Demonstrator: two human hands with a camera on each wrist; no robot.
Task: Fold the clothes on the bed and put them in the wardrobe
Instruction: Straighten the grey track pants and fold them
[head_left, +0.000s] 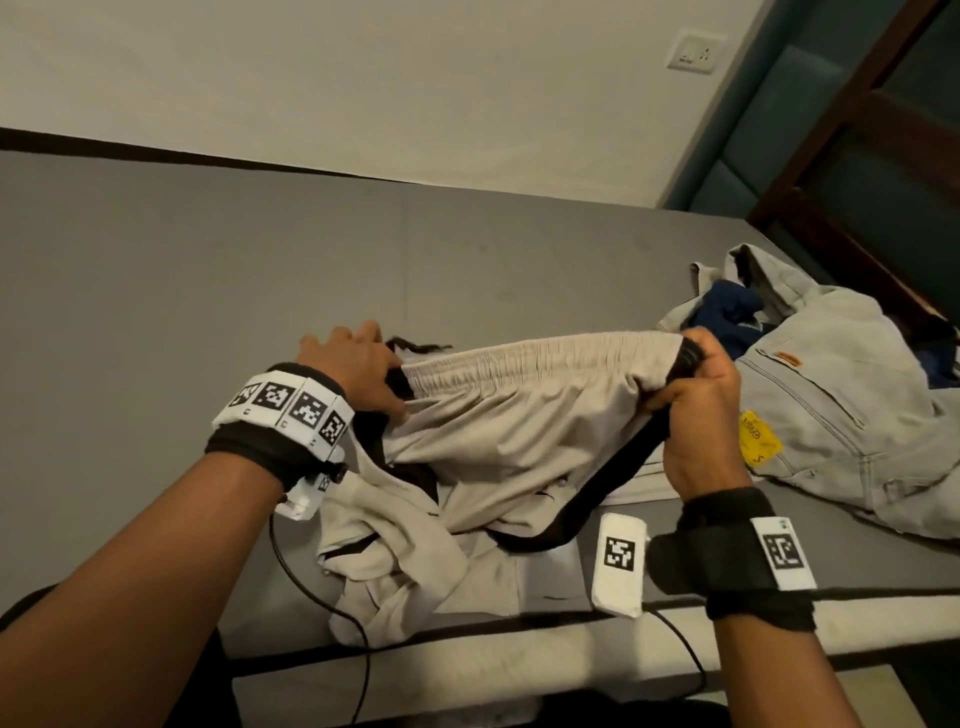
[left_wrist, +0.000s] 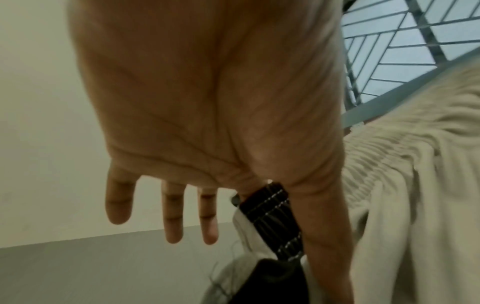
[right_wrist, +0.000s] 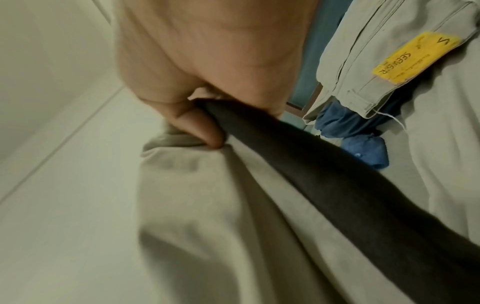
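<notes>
Both grips clamp the waistband of the beige shorts (head_left: 519, 431): left hand (head_left: 358, 371), right hand (head_left: 696, 410), above the bed (head_left: 208, 291). Left's thin pinch risks slipping, I judge.

Beige shorts (head_left: 509, 431), black side stripe (right_wrist: 337, 185); black waistband section with white stitching (left_wrist: 272, 216). Right of shorts: light grey jeans (head_left: 841, 415), yellow tag (head_left: 759, 439), navy blue garment (head_left: 727, 312). Grey bed sheet (head_left: 208, 270). Black-and-white checker-marked wristbands.
</notes>
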